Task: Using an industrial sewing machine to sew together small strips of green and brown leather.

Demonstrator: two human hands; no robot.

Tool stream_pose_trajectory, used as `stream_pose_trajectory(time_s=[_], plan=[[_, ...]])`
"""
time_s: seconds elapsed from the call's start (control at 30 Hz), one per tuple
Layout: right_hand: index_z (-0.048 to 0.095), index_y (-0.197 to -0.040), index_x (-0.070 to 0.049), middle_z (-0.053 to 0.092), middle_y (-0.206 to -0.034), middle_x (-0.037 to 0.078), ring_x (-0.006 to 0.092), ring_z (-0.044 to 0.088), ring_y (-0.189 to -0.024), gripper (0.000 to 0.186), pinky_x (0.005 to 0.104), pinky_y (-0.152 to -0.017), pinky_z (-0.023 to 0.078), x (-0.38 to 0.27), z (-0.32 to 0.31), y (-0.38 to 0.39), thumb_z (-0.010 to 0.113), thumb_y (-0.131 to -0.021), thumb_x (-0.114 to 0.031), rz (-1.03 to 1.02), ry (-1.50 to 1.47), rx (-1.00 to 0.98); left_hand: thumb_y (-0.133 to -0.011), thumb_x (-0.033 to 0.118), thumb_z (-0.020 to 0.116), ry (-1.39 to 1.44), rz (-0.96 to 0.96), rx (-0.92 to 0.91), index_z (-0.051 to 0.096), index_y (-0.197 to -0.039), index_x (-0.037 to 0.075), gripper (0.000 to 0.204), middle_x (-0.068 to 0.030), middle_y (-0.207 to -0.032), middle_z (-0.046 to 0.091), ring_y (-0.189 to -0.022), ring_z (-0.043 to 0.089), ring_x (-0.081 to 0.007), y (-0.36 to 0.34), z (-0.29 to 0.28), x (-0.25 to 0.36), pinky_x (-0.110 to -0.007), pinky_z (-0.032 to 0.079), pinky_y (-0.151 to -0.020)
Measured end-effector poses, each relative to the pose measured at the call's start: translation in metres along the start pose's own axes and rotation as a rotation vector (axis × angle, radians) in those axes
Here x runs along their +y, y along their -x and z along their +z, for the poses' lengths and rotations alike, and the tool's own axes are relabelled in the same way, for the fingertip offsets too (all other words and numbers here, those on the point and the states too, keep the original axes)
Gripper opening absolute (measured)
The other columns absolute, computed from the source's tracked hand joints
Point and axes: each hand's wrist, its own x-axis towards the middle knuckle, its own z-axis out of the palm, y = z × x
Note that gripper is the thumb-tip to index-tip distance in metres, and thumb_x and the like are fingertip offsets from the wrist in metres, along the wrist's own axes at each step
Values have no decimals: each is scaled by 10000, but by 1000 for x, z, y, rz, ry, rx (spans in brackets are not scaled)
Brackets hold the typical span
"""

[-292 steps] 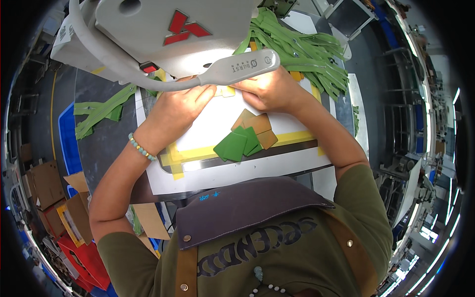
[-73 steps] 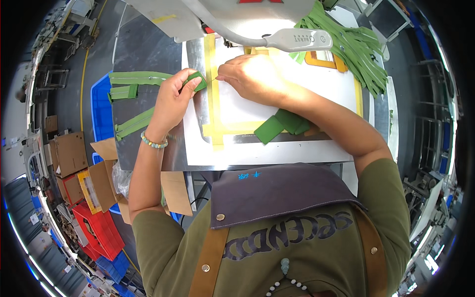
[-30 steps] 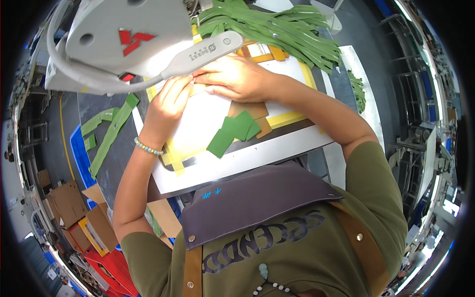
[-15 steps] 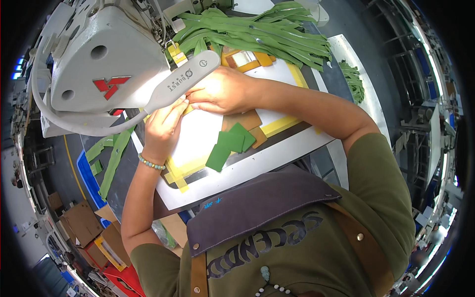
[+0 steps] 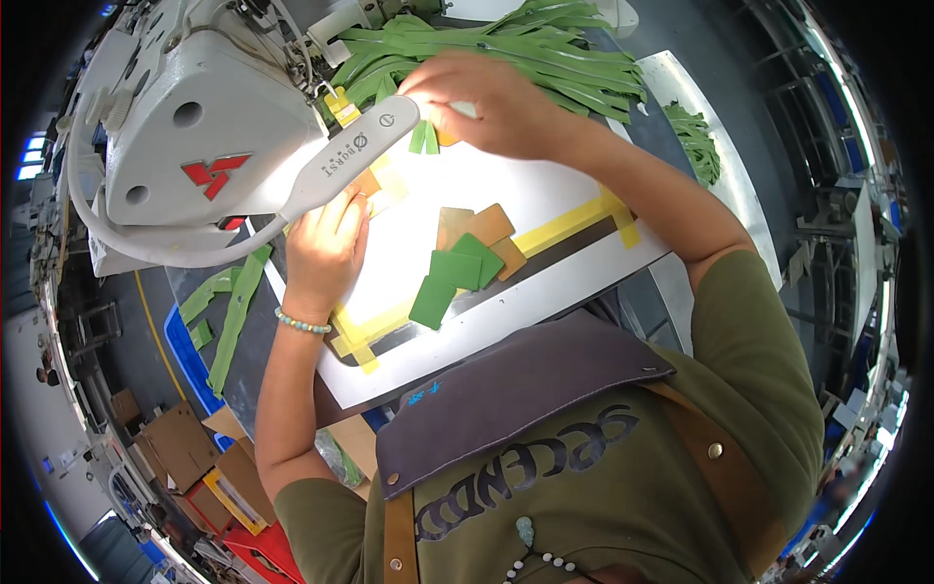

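Observation:
Under the sewing machine's head [image 5: 224, 136], my left hand [image 5: 329, 243] lies with its fingers stretched forward, the tips touching a small tan piece [image 5: 369, 182] on the white work surface [image 5: 467, 180]. My right hand [image 5: 501, 105] is raised over the front of a heap of long green strips [image 5: 496, 44]. Its fingers curl inward, and the grey lamp [image 5: 345, 156] partly covers the fingertips, so what they hold is unclear. Two narrow green strip ends [image 5: 424, 137] show just below them. Nearer to me, green squares [image 5: 433, 302] overlap tan squares [image 5: 489, 224].
Yellow tape [image 5: 564, 229] borders the white surface. The lamp's bent cable [image 5: 146, 255] loops in front of the machine. Loose green strips [image 5: 236, 316] lie at the left, above a blue bin [image 5: 195, 365]. Cardboard boxes [image 5: 175, 443] stand on the floor; more green strips [image 5: 694, 141] lie far right.
My right hand has moved from beside my left hand up and away to the green strips, uncovering the white surface and the tan piece. My left hand has barely moved.

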Motion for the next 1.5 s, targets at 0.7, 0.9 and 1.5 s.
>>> stream_pose_trajectory(time_s=[0.7, 0.9, 1.5], plan=[[781, -1098, -79, 719, -1021, -4, 155, 699, -934, 164, 290, -802, 576, 7, -11, -14, 722, -992, -190, 121, -98, 16, -882, 48, 785, 17, -126, 50, 743, -1151, 2, 277, -128, -1322, 698, -987, 710, -264, 23, -16, 25, -372, 590, -850], [792, -1168, -82, 765, -937, 20, 110, 683, -833, 270, 265, -789, 553, -4, -54, -27, 780, -975, -271, 275, -812, 274, -876, -18, 789, 82, -146, 96, 746, -1142, 3, 270, -158, -1294, 715, -1048, 740, -284, 27, -14, 19, -353, 616, -833], [696, -1054, -90, 646, -799, -13, 31, 572, -668, 120, 191, -563, 465, -16, -175, -37, 669, -1071, -206, 348, -425, 515, -912, -19, 754, 188, -215, 134, 755, -1084, -7, 173, -157, -1208, 747, -1092, 742, -297, 27, -14, 15, -377, 593, -939]])
